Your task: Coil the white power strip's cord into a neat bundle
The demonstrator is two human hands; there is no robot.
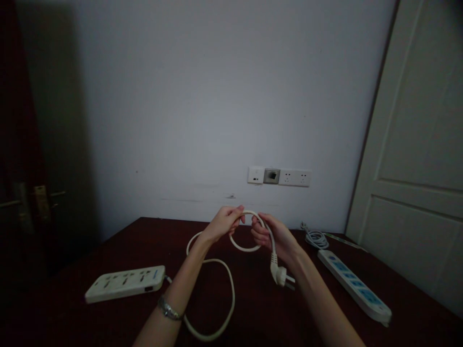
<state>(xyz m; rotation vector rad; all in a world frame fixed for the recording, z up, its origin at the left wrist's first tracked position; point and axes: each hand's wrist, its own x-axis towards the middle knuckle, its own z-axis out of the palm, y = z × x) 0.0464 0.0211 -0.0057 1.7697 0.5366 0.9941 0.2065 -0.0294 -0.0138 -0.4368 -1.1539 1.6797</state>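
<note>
Both hands are raised above a dark wooden table [119, 241], holding a white power cord [231, 289] coiled into a small loop. My left hand [222, 222] pinches the top of the loop. My right hand [271, 236] grips its right side. The cord's plug [279, 275] hangs below my right wrist, prongs pointing right. The cord sags in a larger loop and runs to a white power strip [125, 283] lying on the table's left part.
A second power strip [353, 284] with blue sockets lies at the right, its cord bundled [314, 236] behind it. Wall sockets [279, 176] sit on the white wall. A white door [419, 159] stands right; a dark door [21, 159] left.
</note>
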